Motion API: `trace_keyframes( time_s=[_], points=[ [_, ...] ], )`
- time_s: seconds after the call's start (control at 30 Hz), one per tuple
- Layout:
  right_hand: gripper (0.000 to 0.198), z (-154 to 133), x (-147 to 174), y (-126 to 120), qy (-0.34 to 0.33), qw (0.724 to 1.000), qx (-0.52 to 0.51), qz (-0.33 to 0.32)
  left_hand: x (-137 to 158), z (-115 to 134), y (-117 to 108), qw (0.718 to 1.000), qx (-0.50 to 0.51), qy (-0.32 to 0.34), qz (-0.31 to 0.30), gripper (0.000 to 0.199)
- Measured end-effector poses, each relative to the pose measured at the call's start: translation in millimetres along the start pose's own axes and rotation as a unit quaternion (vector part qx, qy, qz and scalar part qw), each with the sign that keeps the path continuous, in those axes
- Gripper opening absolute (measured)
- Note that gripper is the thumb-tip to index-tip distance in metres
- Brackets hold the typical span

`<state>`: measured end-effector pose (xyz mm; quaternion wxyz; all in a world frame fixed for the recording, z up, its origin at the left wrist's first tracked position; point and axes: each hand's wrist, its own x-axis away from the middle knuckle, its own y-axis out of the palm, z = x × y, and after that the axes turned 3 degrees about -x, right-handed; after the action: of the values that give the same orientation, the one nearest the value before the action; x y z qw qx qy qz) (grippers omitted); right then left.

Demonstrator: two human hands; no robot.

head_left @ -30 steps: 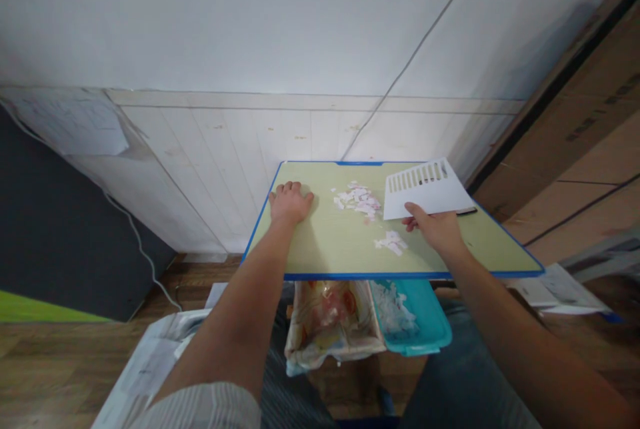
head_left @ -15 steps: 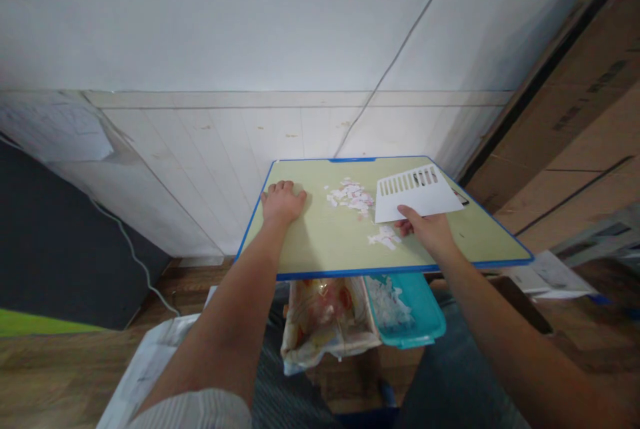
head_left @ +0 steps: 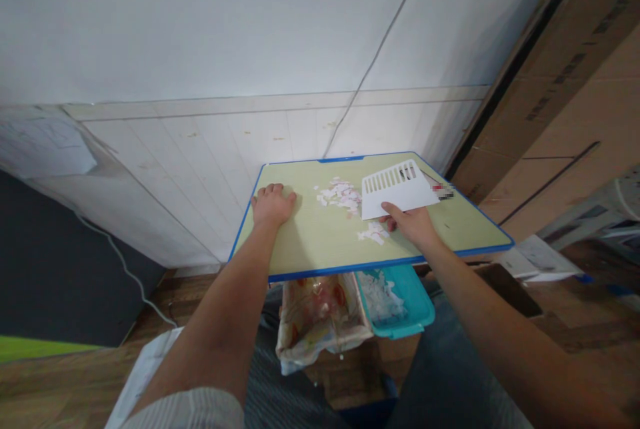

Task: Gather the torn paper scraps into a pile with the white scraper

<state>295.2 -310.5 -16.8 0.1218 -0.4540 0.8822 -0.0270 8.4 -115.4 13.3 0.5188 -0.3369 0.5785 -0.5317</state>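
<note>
My right hand (head_left: 407, 223) grips a white card with a row of slots (head_left: 397, 194) along its far edge, thumb on top and fingers beneath. It is held over the right half of a pale yellow board (head_left: 310, 242) with a blue rim. Flat on the board's left side, fingers spread, rests my left hand (head_left: 273, 203), with nothing in it. Between the hands lies a pile of small white and pinkish paper-like pieces (head_left: 341, 195). A smaller cluster of such pieces (head_left: 374, 233) lies close to my right fingers.
Below the board's near edge are a box lined with patterned plastic (head_left: 323, 315) and a turquoise tray (head_left: 413, 302) with whitish bits in it. Large cardboard boxes (head_left: 565, 109) stand at the right. A white wall (head_left: 225, 29) with a hanging cable rises behind.
The whole scene has shifted slightly left as the camera turned. My left hand stays flat on the board, and my right hand keeps hold of the slotted card at nearly the same spot.
</note>
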Motion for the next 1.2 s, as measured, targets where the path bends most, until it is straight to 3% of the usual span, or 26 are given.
trace_keyframes(
  time_s=[0.47, 0.77, 0.9, 1.03, 1.1, 1.2],
  points=[
    [0.034, -2.4, 27.8, -17.2, 0.003, 1.0, 0.022, -0.002, -2.0, -2.3, 3.9, 1.0, -0.002, 0.01, 0.01, 0.06],
    [0.029, 5.0, 16.8, -24.7, -0.009, 0.995, 0.012, 0.102, 0.9, -0.5, 0.9, 1.0, 0.001, 0.007, 0.009, 0.058],
    [0.028, -9.5, 6.7, -61.5, -0.003, 0.987, 0.112, 0.112, 1.6, 1.8, 0.7, 1.0, 0.013, 0.006, 0.008, 0.058],
    [0.025, -33.6, 0.5, -92.0, -0.012, 0.957, 0.275, 0.096, 1.1, 3.2, 1.5, 1.0, 0.017, 0.005, 0.007, 0.061],
    [0.019, -41.6, 4.4, -89.8, -0.024, 0.932, 0.355, 0.074, 1.4, 3.7, 1.2, 1.0, 0.019, 0.005, 0.005, 0.062],
    [0.022, -46.3, 19.6, -66.7, -0.051, 0.893, 0.446, 0.021, 2.3, 4.1, 0.9, 1.0, 0.025, 0.003, 0.004, 0.06]
  ],
)
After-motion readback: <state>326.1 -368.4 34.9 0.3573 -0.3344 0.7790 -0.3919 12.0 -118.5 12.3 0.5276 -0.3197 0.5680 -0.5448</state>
